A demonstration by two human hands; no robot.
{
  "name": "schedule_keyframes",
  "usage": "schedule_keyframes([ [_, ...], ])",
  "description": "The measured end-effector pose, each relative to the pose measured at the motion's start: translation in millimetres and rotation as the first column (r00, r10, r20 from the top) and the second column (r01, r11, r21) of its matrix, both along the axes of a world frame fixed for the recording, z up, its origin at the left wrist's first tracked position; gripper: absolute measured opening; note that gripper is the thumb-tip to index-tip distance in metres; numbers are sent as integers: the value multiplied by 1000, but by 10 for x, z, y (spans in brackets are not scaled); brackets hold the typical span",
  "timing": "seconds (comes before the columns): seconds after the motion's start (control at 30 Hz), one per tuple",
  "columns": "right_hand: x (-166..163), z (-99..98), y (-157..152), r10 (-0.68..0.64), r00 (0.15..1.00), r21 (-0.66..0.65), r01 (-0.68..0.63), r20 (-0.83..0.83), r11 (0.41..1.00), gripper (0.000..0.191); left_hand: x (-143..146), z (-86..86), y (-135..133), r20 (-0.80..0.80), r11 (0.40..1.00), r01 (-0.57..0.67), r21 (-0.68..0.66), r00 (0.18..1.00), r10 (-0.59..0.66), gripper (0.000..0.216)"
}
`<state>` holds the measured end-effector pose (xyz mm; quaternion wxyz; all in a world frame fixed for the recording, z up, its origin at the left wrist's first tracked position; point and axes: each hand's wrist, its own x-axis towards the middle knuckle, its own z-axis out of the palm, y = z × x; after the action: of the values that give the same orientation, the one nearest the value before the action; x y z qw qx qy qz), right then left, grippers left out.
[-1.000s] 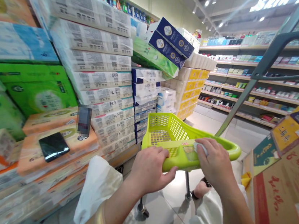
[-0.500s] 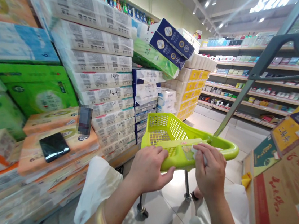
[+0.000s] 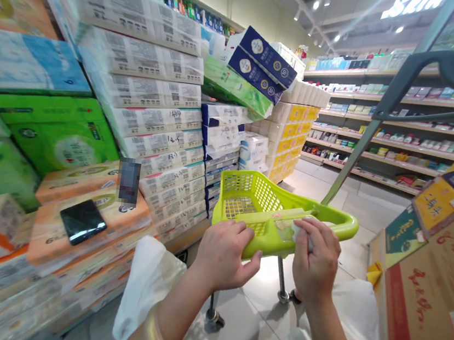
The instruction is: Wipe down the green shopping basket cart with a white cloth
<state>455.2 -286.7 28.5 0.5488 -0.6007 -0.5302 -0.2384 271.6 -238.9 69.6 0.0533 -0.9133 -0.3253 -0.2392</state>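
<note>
A lime-green shopping basket cart (image 3: 271, 245) on thin metal legs with castors stands right in front of me. Around its near rim, at the left corner, my left hand (image 3: 222, 255) is closed, thumb below. My right hand (image 3: 316, 258) pinches a crumpled white tissue (image 3: 297, 231) and presses it on the rim, beside a clear label panel (image 3: 285, 229). Most of the tissue is hidden by my fingers. A grey metal pole rises from the cart's right side to a dark grey loop handle (image 3: 439, 88). The basket's mesh floor shows through its open top.
On the left, a black phone (image 3: 82, 222) lies on orange tissue packs (image 3: 52, 248). Tall stacks of white tissue packs (image 3: 157, 95) stand behind it. Cardboard boxes (image 3: 417, 304) line the right side. Stocked shelves (image 3: 382, 120) fill the back, beyond a tiled floor.
The cart and its handle have shifted slightly left in view. Both hands have moved with it and keep their holds; the tissue stays at the rim.
</note>
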Motion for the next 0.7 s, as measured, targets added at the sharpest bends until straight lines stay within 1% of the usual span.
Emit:
schedule_keyframes([
  [0.03, -77, 4, -4, 17, 1000, -19, -17, 23, 1000, 20, 2, -4, 0, 3, 1000, 2, 4, 1000, -2, 22],
  [0.13, -315, 7, -27, 126, 984, -88, -115, 129, 989, 20, -1, -16, 0, 17, 1000, 19, 10, 1000, -20, 20],
  [0.2, -348, -2, -39, 161, 976, -96, -148, 148, 984, 20, -13, -22, 0, 27, 999, 30, 16, 999, -31, 19],
  [0.27, -244, -17, -37, 133, 985, -59, -127, 114, 990, 20, -28, -23, -1, 33, 999, 36, 23, 999, -36, 18],
  [0.37, -11, -38, -15, 44, 999, 12, -44, 20, 999, 20, -47, -18, -5, 31, 999, 35, 29, 999, -35, 18],
  [0.43, 38, -43, -8, 4, 1000, 43, -3, -28, 999, 20, -53, -15, -7, 27, 999, 31, 32, 999, -32, 19],
  [0.5, -49, -45, -15, 11, 1000, 36, -10, -21, 999, 20, -58, -16, -7, 27, 999, 28, 37, 999, -29, 19],
  [0.63, -323, -54, -58, 112, 990, -50, -108, 88, 993, 23, -77, -25, -2, 40, 999, 32, 42, 999, -34, 18],
  [0.7, -316, -64, -70, 128, 985, -61, -121, 119, 991, 23, -96, -25, 3, 44, 998, 37, 47, 998, -39, 17],
])
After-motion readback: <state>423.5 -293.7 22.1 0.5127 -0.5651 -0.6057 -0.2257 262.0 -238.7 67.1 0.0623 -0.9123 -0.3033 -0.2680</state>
